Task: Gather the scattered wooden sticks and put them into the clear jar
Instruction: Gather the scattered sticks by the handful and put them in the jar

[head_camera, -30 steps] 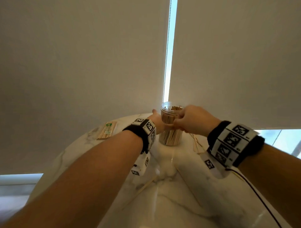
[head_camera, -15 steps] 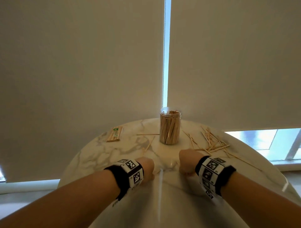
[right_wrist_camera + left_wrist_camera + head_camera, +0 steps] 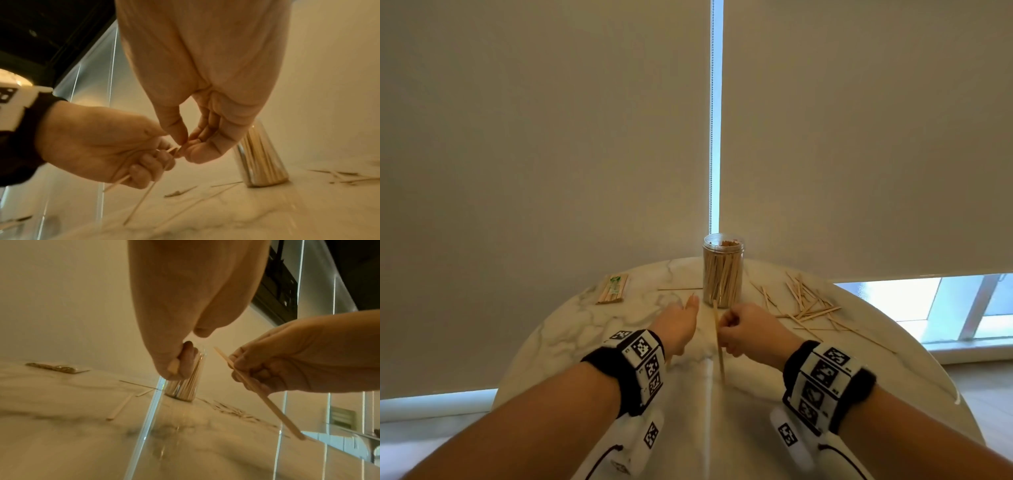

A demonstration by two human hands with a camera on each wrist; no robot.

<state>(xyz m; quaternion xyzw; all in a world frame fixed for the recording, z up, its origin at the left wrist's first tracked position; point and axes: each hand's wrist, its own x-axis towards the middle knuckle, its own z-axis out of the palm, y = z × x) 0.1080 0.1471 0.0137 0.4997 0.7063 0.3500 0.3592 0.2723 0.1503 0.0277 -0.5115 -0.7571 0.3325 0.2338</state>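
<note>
The clear jar, packed with upright wooden sticks, stands at the far middle of the round marble table. Just in front of it my right hand pinches one long stick that points toward the jar. My left hand is close beside it, fingers curled round another stick whose lower end sticks out below the fist. A heap of scattered sticks lies right of the jar. One loose stick lies left of the jar.
A wrapped bundle of sticks lies at the far left of the table. Another loose stick lies on the marble left of the jar. Roller blinds hang right behind the table, and its rim curves round close on both sides.
A second ago both hands were up at the jar. Half a second ago they were low on the near part of the table. Now they are lifted toward the jar, each holding a stick.
</note>
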